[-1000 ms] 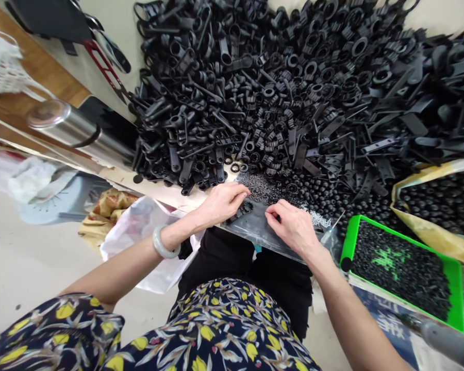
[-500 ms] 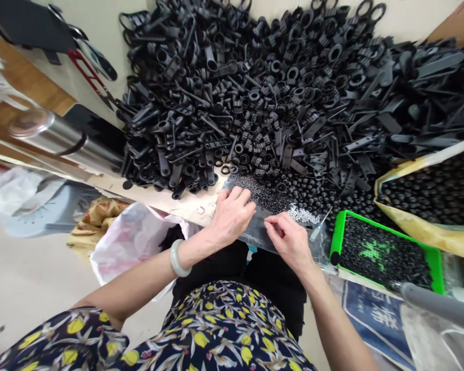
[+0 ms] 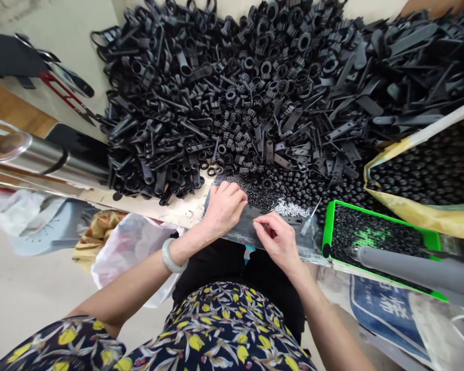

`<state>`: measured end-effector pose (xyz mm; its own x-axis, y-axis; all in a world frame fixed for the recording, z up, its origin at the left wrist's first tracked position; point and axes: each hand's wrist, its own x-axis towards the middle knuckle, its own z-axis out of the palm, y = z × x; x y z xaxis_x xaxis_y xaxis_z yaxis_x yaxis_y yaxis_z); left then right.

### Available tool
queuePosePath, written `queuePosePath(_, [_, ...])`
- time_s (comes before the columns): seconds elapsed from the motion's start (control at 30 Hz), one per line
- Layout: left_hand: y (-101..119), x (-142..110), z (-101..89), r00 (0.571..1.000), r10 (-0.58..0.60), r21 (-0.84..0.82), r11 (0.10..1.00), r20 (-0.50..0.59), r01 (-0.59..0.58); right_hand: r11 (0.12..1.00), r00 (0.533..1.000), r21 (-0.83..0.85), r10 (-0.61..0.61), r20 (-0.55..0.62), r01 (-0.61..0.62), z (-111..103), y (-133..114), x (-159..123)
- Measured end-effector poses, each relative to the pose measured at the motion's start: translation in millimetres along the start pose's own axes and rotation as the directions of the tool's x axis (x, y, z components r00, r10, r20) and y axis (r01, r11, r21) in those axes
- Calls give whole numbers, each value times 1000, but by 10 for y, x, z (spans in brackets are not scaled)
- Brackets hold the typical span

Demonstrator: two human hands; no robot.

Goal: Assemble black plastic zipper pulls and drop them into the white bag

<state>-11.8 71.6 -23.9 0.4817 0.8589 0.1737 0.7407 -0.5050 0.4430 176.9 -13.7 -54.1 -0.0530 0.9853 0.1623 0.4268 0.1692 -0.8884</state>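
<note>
My left hand (image 3: 225, 208) is closed, fingers curled down at the edge of a spread of tiny black parts (image 3: 251, 195) on a dark work surface (image 3: 239, 225). Its fingertips are hidden, so I cannot tell what they hold. My right hand (image 3: 277, 238), thumb and index finger pinched together, is just right of it; anything in the pinch is too small to make out. Near its knuckles lies a heap of small silvery pins (image 3: 292, 208). A thin tool with a clear handle (image 3: 308, 223) rests right of the pins.
Black plastic rings and levers (image 3: 232, 98) are piled behind. Black balls (image 3: 317, 183) lie by a yellow-edged bag (image 3: 421, 208). At right, a grey cylinder (image 3: 410, 265) crosses a green tray (image 3: 328, 232). Left are a steel flask (image 3: 34, 154), red-handled scissors (image 3: 64, 95) and a white bag (image 3: 129, 247).
The view has shifted, so most things sit further left. The grey cylinder now covers more of the green tray. Both hands keep nearly the same pose and place on the work surface.
</note>
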Motion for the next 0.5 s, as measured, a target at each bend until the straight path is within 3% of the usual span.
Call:
queuePosePath(0.07, [53,-63,-78,987,-160,-301,940,33,162,979,992,187,101,-75,-85,7,-23,25])
queuePosePath(0.17, [198,-179,-146,913,-340,-697,599,225,395,901,972,408,207,-110,-146,49,-75,105])
queuePosePath(0.23, [300,-246,-152,872,-362,-812,362,330,458,872,972,465,216,-91,-151,83,-118,159])
queuePosePath(0.3, [373,-295,-145,850,-365,-855,213,379,473,862,977,486,202,-65,-146,111,-159,190])
queuePosePath(0.4, [409,-351,-138,830,-366,-870,96,421,484,848,982,507,190,-22,-153,138,-192,176])
queuePosePath(0.5, [392,-402,-139,829,-342,-867,75,442,493,843,978,505,207,12,-185,155,-186,128])
